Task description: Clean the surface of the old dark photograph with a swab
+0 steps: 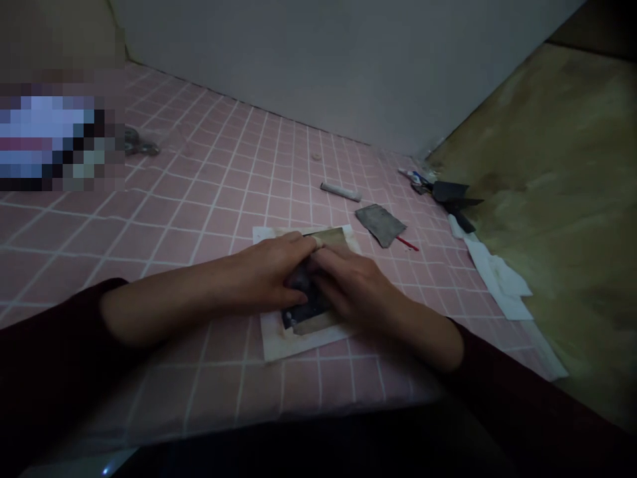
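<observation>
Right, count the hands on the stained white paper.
2: the left hand lies over the dark piece on the stained white paper, and the right hand lies beside it on the same piece. No others show.

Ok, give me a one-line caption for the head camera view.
Left hand and right hand press a dark-and-tan sheet onto white paper on pink tiles.

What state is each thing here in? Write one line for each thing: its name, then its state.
left hand: pressing the dark piece
right hand: pressing it too
white paper: flat, stained, beneath them
grey sheet: lying flat, untouched
white tube: lying on its side
black scissors: lying flat
paper towel: crumpled
</observation>
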`<state>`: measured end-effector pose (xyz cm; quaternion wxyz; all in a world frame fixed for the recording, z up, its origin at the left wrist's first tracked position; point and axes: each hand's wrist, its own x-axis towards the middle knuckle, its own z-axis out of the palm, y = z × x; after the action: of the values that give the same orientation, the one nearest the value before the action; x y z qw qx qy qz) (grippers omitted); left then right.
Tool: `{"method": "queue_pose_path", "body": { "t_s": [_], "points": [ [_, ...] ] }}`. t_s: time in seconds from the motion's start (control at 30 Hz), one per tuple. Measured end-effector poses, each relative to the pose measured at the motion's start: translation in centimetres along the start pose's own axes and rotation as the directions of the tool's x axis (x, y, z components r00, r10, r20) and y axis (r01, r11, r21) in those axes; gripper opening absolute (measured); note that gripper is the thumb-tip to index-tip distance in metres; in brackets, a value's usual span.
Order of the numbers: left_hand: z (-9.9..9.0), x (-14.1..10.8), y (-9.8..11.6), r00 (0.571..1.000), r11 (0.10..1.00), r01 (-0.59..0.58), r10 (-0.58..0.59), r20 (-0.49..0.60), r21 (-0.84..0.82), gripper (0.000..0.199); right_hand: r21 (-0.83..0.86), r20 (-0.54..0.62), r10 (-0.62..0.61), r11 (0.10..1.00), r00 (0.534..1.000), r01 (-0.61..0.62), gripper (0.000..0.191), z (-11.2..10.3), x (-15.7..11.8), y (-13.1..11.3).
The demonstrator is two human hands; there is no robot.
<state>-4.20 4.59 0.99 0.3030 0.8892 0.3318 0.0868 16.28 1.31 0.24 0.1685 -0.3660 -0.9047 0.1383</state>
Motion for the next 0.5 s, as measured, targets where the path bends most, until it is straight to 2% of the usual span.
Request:
{"method": "queue_pose_path", "body": {
  "t_s": [0.17,0.37,0.5],
  "points": [
    [0.0,0.2,-0.1,1.0,1.0,-0.017,0.017,0.026,-0.008,0.025,-0.083,-0.018,0.115,0.99,0.993,-0.116,0.01,-0.8,-1.2,0.6],
    [0.0,0.1,0.0,1.0,1.0,-0.012,0.012,0.008,0.006,0.024,-0.009,-0.02,-0.007,1.0,1.0,0.006,0.011,0.0,0.0,0.0],
    [-0.1,0.1,0.1,0.999,1.0,0.001,-0.002,0.042,0.01,0.026,-0.045,-0.024,0.099,0.994,0.995,-0.1,0.012,-0.7,-1.0,0.9]
  ]
}}
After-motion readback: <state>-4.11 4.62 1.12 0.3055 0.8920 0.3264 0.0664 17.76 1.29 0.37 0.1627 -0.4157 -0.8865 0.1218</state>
